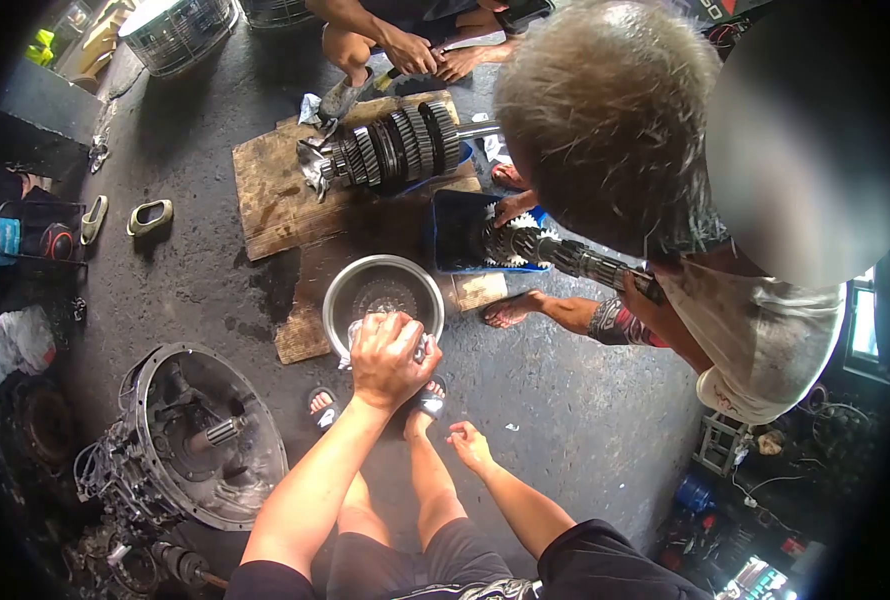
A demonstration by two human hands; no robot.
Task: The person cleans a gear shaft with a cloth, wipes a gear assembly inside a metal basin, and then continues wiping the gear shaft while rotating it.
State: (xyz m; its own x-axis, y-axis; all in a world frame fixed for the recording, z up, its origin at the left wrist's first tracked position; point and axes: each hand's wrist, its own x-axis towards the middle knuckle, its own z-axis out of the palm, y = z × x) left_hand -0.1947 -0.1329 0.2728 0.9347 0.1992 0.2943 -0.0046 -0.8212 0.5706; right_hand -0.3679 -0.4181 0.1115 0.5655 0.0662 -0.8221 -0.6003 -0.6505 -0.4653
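Observation:
My left hand (pixel 390 362) is closed around a crumpled whitish rag (pixel 423 348), which pokes out on both sides of the fist. It is held over the near side of a round metal bowl (pixel 331 290), and the fingers hide part of the bowl. Some dark liquid seems to lie in the bottom. Down by my right leg, my right hand (pixel 471 447) hangs in the air with loosely bent fingers and the thumb apart. Nothing shows in it, and it touches nothing.
A co-worker leans over a blue tub (pixel 455 230) with a geared shaft (pixel 595 265). Another gear stack (pixel 395 145) lies on cardboard (pixel 265 190). Behind it squats another person holding a brush-like tool. A bell-shaped gearbox housing (pixel 210 435) stands at left, near sandals (pixel 150 217).

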